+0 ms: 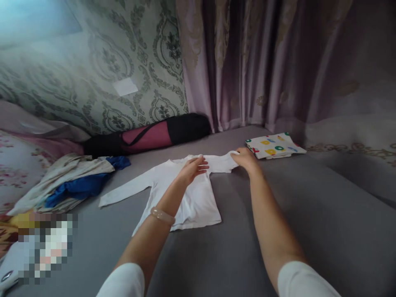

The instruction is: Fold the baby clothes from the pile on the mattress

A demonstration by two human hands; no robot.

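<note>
A white long-sleeved shirt (pixel 198 198) lies spread on the grey bed sheet (pixel 235 255), its neckline toward the wall. Its left-hand sleeve stretches out straight over the sheet. My left hand (pixel 193 170), fingers extended, rests on the upper part of the shirt near the shoulder. At the other side, my right hand (pixel 246 160) pinches the cuff end of the right-hand sleeve, which looks bent or partly folded. Just beyond that hand is a folded white cloth with colourful letters (pixel 275 146).
A black and dark pink long bag (pixel 148 136) lies along the patterned wall. Crumpled beige and blue clothes (pixel 77 183) are heaped at the left beside a floral pillow (pixel 18 169). Purple curtains (pixel 235 62) hang behind the bed. A pixelated patch hides something at the lower left.
</note>
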